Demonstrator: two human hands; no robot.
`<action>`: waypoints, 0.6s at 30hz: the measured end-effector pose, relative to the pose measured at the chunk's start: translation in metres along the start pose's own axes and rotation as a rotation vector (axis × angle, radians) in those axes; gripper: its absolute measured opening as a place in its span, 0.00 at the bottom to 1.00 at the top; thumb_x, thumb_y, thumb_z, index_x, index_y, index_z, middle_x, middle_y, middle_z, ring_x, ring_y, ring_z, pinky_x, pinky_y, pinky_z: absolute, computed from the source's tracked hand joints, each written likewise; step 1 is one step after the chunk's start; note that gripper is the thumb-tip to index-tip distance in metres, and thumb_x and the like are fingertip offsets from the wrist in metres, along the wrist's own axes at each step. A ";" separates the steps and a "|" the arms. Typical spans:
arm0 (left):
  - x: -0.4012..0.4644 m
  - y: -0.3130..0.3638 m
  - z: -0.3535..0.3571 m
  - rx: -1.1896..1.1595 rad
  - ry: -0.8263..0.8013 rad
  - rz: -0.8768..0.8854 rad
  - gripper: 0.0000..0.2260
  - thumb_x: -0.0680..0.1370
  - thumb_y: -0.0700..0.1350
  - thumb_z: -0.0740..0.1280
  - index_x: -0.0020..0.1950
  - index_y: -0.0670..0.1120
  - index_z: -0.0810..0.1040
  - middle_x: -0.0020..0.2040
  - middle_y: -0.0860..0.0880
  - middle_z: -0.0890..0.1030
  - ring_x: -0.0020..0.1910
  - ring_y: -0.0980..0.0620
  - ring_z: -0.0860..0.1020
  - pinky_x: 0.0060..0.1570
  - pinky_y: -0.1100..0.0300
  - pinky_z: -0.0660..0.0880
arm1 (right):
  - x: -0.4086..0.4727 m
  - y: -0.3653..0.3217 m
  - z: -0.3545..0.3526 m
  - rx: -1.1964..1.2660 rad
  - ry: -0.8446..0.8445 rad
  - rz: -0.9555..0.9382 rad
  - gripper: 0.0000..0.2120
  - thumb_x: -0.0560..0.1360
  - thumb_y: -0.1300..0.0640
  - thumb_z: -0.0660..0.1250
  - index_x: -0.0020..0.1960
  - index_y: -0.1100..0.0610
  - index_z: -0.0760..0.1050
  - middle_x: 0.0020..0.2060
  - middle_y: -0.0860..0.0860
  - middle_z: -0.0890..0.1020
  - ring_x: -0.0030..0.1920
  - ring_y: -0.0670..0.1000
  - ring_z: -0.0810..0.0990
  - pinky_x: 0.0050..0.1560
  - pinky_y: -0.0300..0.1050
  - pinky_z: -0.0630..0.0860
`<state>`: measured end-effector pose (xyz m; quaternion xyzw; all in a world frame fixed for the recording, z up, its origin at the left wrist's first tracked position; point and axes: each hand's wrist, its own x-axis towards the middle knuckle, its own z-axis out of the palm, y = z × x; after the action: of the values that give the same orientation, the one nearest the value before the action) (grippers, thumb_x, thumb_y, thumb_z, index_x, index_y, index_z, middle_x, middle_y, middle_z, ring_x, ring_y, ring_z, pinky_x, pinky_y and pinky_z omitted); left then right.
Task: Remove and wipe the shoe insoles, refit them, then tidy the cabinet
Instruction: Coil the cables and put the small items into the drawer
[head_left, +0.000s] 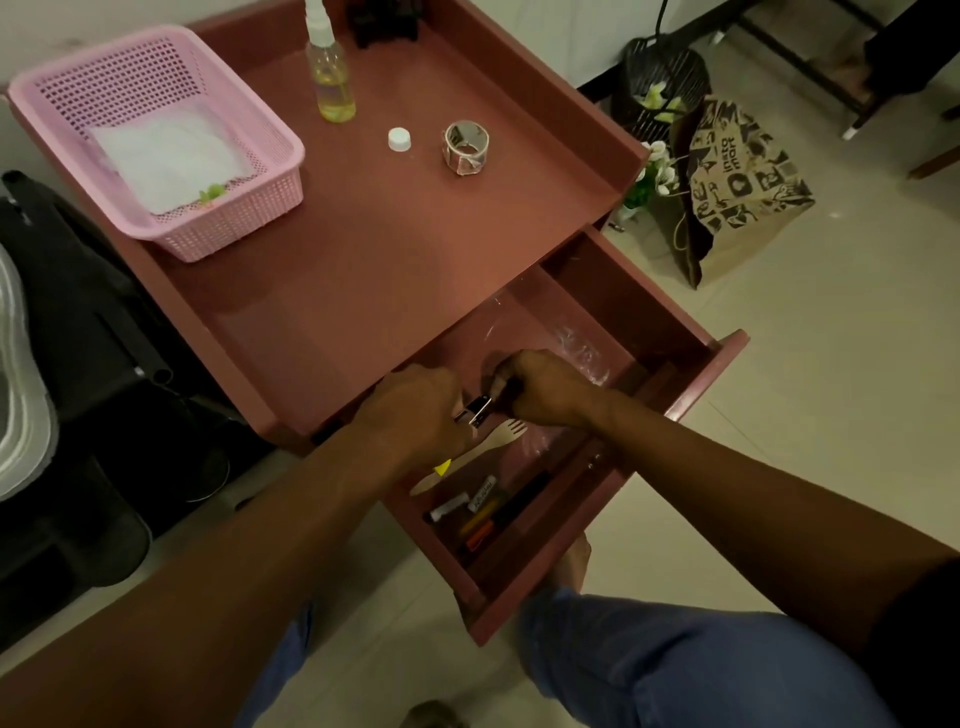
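Both your hands are in the open drawer (691, 374) of the pink cabinet (363, 234).

Your left hand (415, 410) and right hand (540, 387) curl round a small black-and-metal tool (475, 408) between them, though I cannot tell what it is. Just below it a wooden fork (498, 434) lies with its tines toward your right hand and its handle running back toward you. Pens (488, 514) lie along the drawer's front compartment, their labels too small to read. The paper bag (737, 192) on the floor reads "instamart".
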<state>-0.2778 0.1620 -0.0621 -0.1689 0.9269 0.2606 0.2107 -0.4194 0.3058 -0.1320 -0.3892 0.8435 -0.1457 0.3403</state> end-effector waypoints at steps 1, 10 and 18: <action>0.000 -0.001 0.001 0.007 0.005 0.002 0.14 0.77 0.54 0.74 0.54 0.45 0.81 0.51 0.47 0.83 0.51 0.46 0.82 0.52 0.51 0.80 | -0.002 -0.002 -0.007 0.092 -0.003 -0.014 0.09 0.74 0.65 0.73 0.50 0.53 0.86 0.47 0.44 0.85 0.48 0.46 0.83 0.56 0.48 0.82; -0.007 0.001 0.005 0.177 0.022 0.046 0.12 0.82 0.50 0.68 0.59 0.44 0.78 0.56 0.44 0.82 0.54 0.45 0.81 0.46 0.57 0.72 | -0.017 -0.041 -0.020 0.134 -0.104 -0.211 0.16 0.70 0.68 0.76 0.56 0.57 0.82 0.48 0.46 0.83 0.41 0.38 0.79 0.39 0.31 0.74; 0.000 -0.005 0.011 0.217 0.018 0.015 0.12 0.81 0.56 0.68 0.49 0.48 0.72 0.52 0.47 0.80 0.46 0.48 0.77 0.43 0.58 0.69 | -0.017 -0.045 -0.005 -0.126 0.049 -0.356 0.11 0.70 0.65 0.76 0.51 0.59 0.86 0.47 0.50 0.85 0.41 0.43 0.75 0.39 0.32 0.68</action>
<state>-0.2721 0.1637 -0.0724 -0.1402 0.9528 0.1589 0.2175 -0.3900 0.2897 -0.0973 -0.5493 0.7767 -0.1600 0.2637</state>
